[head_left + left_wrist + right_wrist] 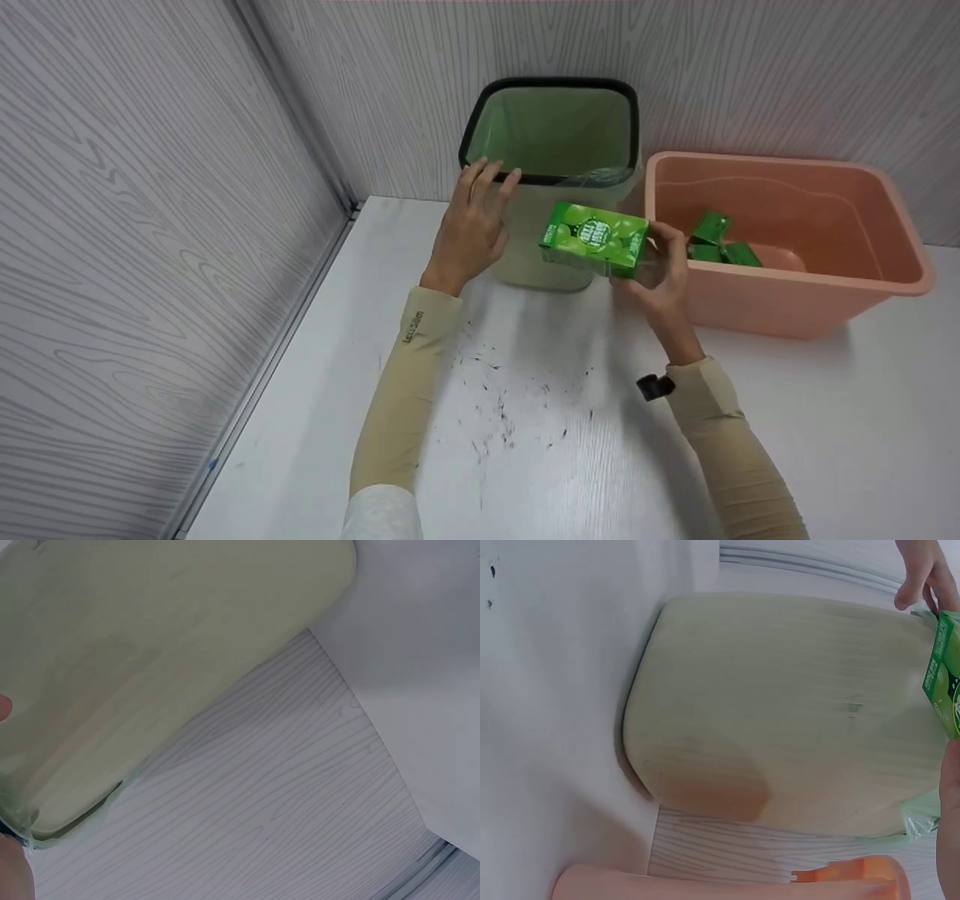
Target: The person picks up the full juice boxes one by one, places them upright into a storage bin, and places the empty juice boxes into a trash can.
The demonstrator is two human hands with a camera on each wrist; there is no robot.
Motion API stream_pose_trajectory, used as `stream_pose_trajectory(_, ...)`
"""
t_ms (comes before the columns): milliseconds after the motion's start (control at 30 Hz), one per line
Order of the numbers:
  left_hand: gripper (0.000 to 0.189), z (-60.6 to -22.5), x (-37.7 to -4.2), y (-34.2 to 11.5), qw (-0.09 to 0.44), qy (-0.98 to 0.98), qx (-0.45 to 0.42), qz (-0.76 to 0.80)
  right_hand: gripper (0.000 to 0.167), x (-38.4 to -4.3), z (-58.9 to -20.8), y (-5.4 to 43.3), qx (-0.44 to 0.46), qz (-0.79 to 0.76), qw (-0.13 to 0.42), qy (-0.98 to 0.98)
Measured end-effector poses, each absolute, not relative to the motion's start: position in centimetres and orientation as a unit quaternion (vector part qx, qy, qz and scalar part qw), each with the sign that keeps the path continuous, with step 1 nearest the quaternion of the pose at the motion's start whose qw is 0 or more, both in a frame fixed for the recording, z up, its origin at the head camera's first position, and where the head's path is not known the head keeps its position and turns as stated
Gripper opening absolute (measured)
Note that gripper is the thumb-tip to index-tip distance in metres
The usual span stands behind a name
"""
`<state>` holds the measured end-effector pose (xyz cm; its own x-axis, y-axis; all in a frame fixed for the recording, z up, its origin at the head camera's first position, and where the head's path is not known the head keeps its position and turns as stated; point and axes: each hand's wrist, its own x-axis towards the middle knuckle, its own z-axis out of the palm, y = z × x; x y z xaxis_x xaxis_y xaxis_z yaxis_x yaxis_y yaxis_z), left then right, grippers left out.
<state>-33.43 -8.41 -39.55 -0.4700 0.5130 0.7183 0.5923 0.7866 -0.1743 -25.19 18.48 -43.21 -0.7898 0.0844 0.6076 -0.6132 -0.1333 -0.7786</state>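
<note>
My right hand (664,274) grips one end of a green box (596,234) printed with round green fruit and white lettering. Clear film seems to hang along the box's lower edge. The box is held in front of the pale green trash bin (544,259), below its black rim (551,81). At the bin's front left, the fingers of my left hand (471,229) reach over the rim, loosely extended. Only bits of that hand show in the left wrist view. The right wrist view has the box (946,679) at its right edge, near the bin's mouth.
A pink plastic tub (780,304) stands right of the bin, with several small green boxes (709,226) inside. Clear plastic (600,178) drapes over the bin's front right rim. Dark specks mark the white table (525,465). Wood-grain walls (390,90) close off the back and left.
</note>
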Motion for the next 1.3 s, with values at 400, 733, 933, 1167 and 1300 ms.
stream_pose_trajectory(400,0.053,-39.6,-33.5,-7.9,0.403,-0.854,-0.324,-0.058,0.063,-25.1,-41.5,18.3,0.228,0.776,0.271,-0.523)
stream_pose_trajectory(733,0.055,-39.8,-33.6,-7.8,0.407,-0.851,-0.323,-0.075,0.065,-25.2,-40.7,18.4,0.227,0.766,0.309,-0.516)
stream_pose_trajectory(933,0.054,-39.9,-33.5,-7.9,0.412,-0.849,-0.320,-0.084,0.065,-25.3,-40.3,18.3,0.222,0.756,0.321,-0.525)
stream_pose_trajectory(1167,0.053,-40.0,-33.5,-7.8,0.413,-0.849,-0.319,-0.079,0.065,-25.3,-40.2,18.3,0.220,0.758,0.322,-0.523)
stream_pose_trajectory(1300,0.053,-40.0,-33.5,-7.7,0.416,-0.850,-0.314,-0.076,0.065,-25.2,-40.0,18.2,0.223,0.758,0.326,-0.519)
